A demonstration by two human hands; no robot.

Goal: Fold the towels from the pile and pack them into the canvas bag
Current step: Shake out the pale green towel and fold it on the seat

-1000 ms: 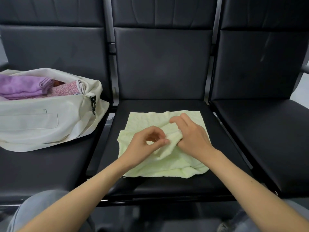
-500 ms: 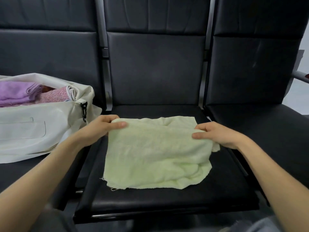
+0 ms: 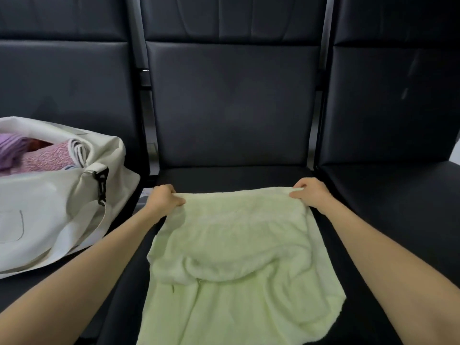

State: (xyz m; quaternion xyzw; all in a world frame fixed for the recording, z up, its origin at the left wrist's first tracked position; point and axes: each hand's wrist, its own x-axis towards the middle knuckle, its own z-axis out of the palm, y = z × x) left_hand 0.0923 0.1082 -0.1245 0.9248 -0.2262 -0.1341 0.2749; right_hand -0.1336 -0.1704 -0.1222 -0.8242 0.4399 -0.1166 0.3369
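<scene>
Pale green terry, the towel (image 3: 236,235) lies on the middle seat (image 3: 231,176), running from its far edge near the seat back down toward the person; its near end reaches the bottom of the view. That far edge is stretched crosswise between the two hands, so each hand sits at a far corner and the cloth falls away from the fingers toward the body. The left hand (image 3: 163,199) grips the left corner, its fingers (image 3: 167,188) curled over the hem with the thumb pressed on top. The right hand (image 3: 311,195) holds the right corner the same way, its fingers (image 3: 301,186) closed round the edge and pinching it against the thumb. Neither hand has slack fingers; both are clamped on cloth. Midway down, the towel is bunched into a rumpled ridge, and the lower half is not flat. My read is that the coming move is a lengthwise fold, carrying the held edge toward the near one, and the ridge would need smoothing for the halves to meet squarely. The canvas bag (image 3: 49,215) sits on the seat to the left, mouth open, with a pink towel (image 3: 47,158) and a purple towel (image 3: 10,148) inside. It is well apart from the green towel, and the left hand is the nearer one to it.
</scene>
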